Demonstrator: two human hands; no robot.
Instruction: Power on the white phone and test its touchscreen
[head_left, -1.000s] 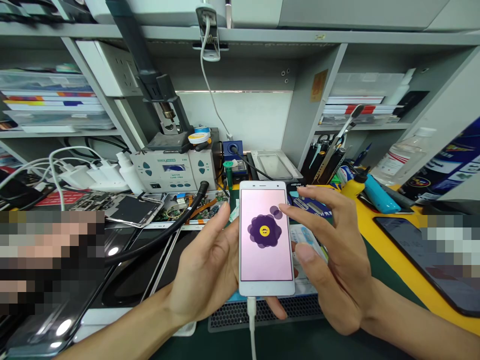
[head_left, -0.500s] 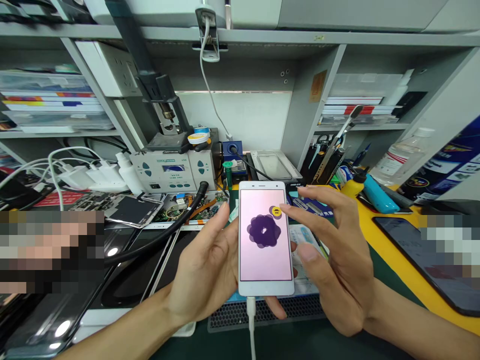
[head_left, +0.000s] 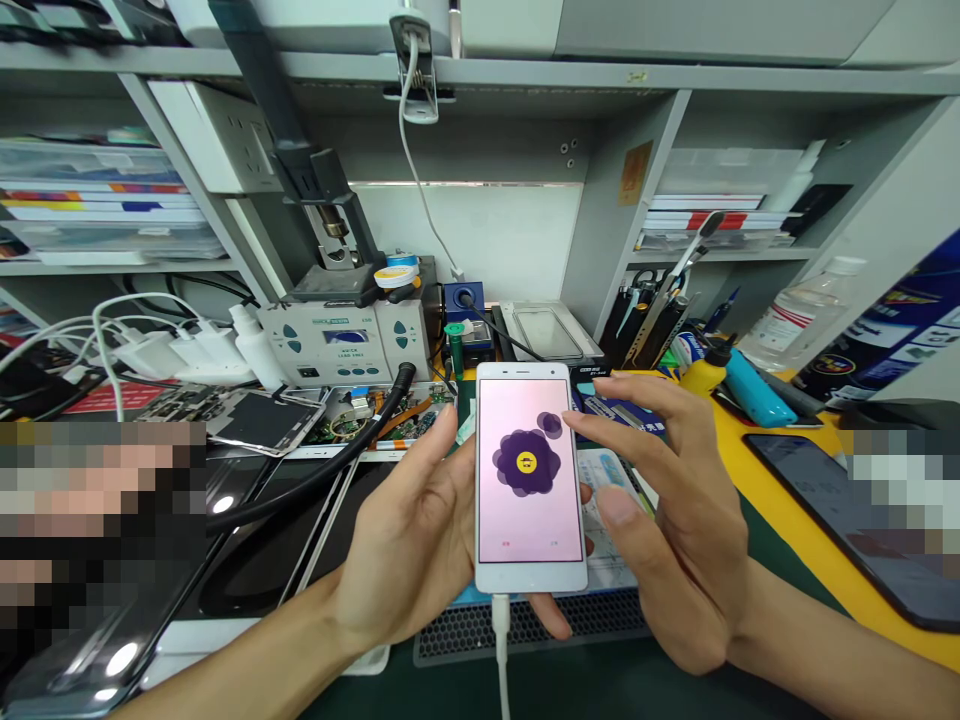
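Observation:
A white smartphone (head_left: 531, 580) is held upright in the middle, its lit pink screen showing a dark purple flower shape with a yellow icon at its centre. My left hand (head_left: 416, 545) supports it from the left and behind, with fingertips showing at the right side. A white charging cable (head_left: 502, 640) is plugged into the phone's bottom edge. To the right, my right hand (head_left: 675, 520) has its fingers apart and holds nothing. Its index fingertip hovers at the screen's upper right edge; whether it touches the glass I cannot tell.
A grey soldering station (head_left: 349, 340) stands behind on the left, its black hose (head_left: 300, 510) crossing the bench. Circuit boards (head_left: 360, 415) lie in front of it. At right are a yellow bottle (head_left: 707, 366), a dark phone (head_left: 840, 520) and a tool holder (head_left: 649, 320).
On the screen, the yellow icon has gone from the small upper right circle to the flower's centre, and small text shows near the bottom. Both hands are almost still.

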